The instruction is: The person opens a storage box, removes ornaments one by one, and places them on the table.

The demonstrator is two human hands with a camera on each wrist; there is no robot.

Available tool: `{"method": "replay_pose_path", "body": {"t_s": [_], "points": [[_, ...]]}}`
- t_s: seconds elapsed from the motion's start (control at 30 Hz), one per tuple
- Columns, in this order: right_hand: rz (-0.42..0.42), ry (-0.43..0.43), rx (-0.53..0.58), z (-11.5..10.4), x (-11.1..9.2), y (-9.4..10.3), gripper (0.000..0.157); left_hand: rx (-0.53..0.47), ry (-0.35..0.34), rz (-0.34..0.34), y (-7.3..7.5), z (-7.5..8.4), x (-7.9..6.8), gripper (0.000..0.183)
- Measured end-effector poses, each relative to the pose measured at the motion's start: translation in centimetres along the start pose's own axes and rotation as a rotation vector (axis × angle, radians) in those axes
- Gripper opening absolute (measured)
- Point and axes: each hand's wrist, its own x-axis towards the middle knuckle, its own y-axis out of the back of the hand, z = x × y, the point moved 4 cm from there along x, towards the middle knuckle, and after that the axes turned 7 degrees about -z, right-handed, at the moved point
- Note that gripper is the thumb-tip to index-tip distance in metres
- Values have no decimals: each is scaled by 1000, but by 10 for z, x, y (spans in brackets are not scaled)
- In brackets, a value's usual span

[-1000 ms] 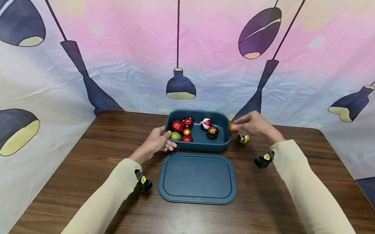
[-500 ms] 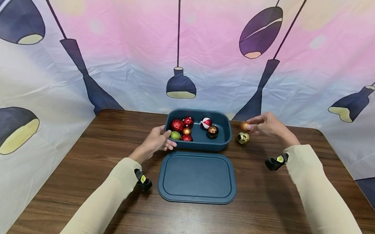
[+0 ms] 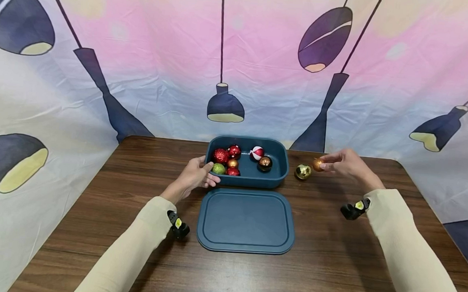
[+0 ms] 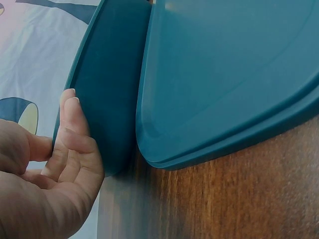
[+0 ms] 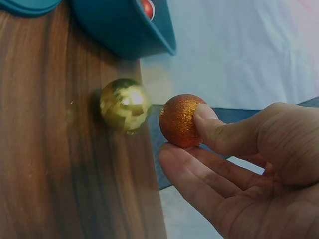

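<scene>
Between thumb and fingertips my right hand (image 3: 348, 165) pinches an orange glitter bauble (image 5: 180, 121), held right of a shiny gold bauble (image 3: 303, 172) that sits on the table. At the near left corner of a blue box (image 3: 252, 182), my left hand (image 3: 194, 176) grips the wall, thumb at the rim and fingers along the outside. Inside the box, red baubles (image 3: 220, 156), a green bauble (image 3: 218, 169) and a small gold bauble (image 3: 232, 163) cluster at the left. A red-and-white bauble (image 3: 257, 153) and a bronze bauble (image 3: 265, 163) lie toward the right.
The box's blue lid (image 3: 247, 221) lies flat on the wooden table (image 3: 245, 282), just in front of the box. Behind the table's far edge hangs a cloth backdrop (image 3: 162, 68) printed with lamps.
My right hand has carried the orange glitter bauble rightward from the box's right rim, past the gold bauble. The left hand stays at the box corner.
</scene>
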Motion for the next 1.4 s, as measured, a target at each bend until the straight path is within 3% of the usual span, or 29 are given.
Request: {"method": "replay_pose_path", "body": {"t_s": [0.67, 1.03, 1.4], "points": [[22, -67, 2, 44, 1, -15, 44, 1, 0, 3, -1, 0, 0, 57], [14, -74, 111, 47, 3, -19, 46, 6, -6, 3, -3, 3, -2, 58], [-1, -95, 65, 43, 1, -17, 47, 7, -2, 11, -2, 2, -2, 57]]}}
